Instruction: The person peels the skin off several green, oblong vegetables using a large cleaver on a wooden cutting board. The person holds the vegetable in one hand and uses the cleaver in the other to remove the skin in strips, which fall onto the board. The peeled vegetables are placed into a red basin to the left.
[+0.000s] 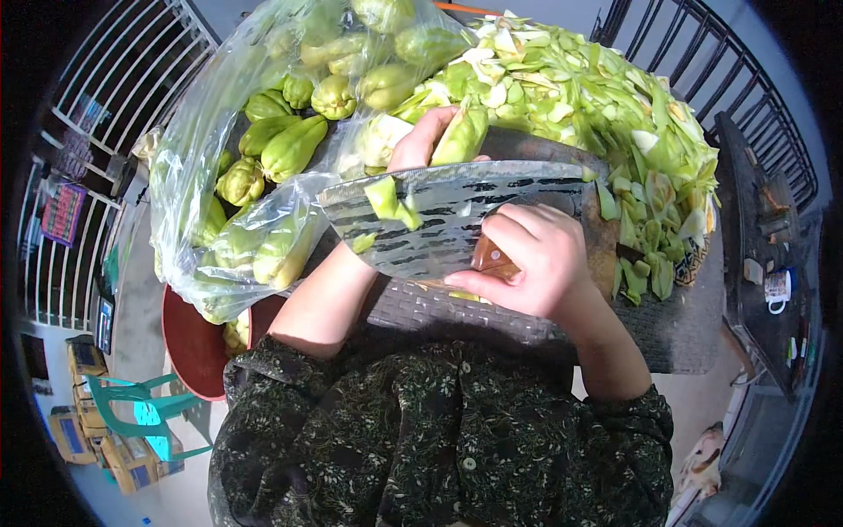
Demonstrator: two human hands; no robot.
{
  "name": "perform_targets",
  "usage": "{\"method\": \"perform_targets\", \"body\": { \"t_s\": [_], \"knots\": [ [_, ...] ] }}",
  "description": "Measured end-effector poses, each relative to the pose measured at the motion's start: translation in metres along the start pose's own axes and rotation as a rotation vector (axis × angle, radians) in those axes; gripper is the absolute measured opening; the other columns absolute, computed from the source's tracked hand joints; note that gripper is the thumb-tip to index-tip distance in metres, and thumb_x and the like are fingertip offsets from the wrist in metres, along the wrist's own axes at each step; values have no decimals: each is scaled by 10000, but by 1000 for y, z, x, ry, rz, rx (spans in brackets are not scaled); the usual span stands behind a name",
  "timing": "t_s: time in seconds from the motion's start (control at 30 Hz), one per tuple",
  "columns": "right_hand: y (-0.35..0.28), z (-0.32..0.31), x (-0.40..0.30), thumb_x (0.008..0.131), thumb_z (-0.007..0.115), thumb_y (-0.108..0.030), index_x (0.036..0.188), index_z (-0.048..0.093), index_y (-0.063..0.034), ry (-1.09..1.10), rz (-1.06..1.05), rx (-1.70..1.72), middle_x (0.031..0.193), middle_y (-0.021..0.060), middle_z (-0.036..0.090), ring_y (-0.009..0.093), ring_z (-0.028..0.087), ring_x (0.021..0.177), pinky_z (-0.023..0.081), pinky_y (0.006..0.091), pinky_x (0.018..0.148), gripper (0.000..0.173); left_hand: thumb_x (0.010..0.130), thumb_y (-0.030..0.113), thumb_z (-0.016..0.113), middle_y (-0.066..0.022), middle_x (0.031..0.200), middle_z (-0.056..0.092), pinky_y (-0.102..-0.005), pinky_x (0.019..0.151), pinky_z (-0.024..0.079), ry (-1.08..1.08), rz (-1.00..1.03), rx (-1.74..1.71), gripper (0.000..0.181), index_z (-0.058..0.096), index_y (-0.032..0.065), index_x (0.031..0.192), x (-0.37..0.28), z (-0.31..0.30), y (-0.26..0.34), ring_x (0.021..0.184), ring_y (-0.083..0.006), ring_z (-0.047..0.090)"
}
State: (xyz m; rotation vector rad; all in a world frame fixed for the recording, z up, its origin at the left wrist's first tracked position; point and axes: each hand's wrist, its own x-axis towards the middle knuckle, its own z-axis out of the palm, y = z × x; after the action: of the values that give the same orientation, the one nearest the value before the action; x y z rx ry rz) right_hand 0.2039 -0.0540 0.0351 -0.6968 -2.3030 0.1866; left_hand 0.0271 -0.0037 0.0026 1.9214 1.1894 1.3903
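Observation:
My right hand (537, 260) is closed around the wooden handle of a large cleaver (421, 227), whose broad blade has green scraps stuck to it. Beyond the blade, my left hand (421, 139) grips a green chayote (462, 134); part of that hand is hidden by the blade. A cutting board (566, 153) lies beneath on a woven table. Whole chayotes (293, 148) fill an open clear plastic bag (191, 230) at the left. A large heap of green peelings and cut pieces (560, 85) covers the far right, spilling down beside the board.
A red bucket (191, 342) with pale pieces inside stands below the table's left side. Further left are a teal plastic chair (122, 412) and cardboard boxes (128, 461). At right, a dark table holds a mug (778, 290); a dog (701, 464) is on the floor.

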Motion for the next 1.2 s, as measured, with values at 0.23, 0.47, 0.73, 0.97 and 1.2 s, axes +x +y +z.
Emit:
{"method": "perform_targets", "body": {
  "t_s": [0.23, 0.47, 0.73, 0.97, 1.2],
  "knots": [
    [2, 0, -1, 654, 744, -425, 694, 545, -66, 7, 8, -33, 622, 51, 512, 243, 548, 533, 452, 337, 493, 412, 839, 159, 607, -65, 1031, 571, -264, 843, 415, 9, 27, -41, 340, 485, 21, 1124, 0, 6, -20, 943, -129, 525],
    [28, -18, 1, 742, 717, -272, 732, 577, 3, 46, 432, 27, 595, 80, 497, 150, 454, 501, 367, 294, 494, 309, 647, 224, 747, -171, 960, 610, -364, 791, 484, 200, 123, 324, 613, 464, -16, 1135, -1, -8, -8, 903, -298, 615],
    [89, -45, -15, 786, 670, -349, 736, 608, 15, 424, 746, 90, 547, 70, 504, 167, 455, 488, 377, 288, 501, 372, 738, 179, 722, -95, 962, 651, -298, 733, 499, 79, -119, -153, 447, 566, -35, 1098, 2, -2, -13, 819, -189, 633],
    [55, -30, -9, 617, 788, -326, 663, 519, -27, 104, 124, 151, 564, 72, 448, 186, 463, 480, 373, 293, 477, 405, 755, 72, 690, -59, 948, 642, -275, 724, 509, 8, -443, -876, 350, 581, -6, 1078, -3, -4, 5, 824, -139, 619],
    [40, -29, -2, 622, 781, -374, 628, 515, -26, -12, 18, 191, 552, 83, 481, 211, 508, 468, 382, 320, 467, 438, 854, 184, 576, -88, 972, 632, -317, 754, 523, -139, -431, -1053, 282, 578, 8, 1074, -3, -4, -33, 858, -169, 621]
  ]
}}
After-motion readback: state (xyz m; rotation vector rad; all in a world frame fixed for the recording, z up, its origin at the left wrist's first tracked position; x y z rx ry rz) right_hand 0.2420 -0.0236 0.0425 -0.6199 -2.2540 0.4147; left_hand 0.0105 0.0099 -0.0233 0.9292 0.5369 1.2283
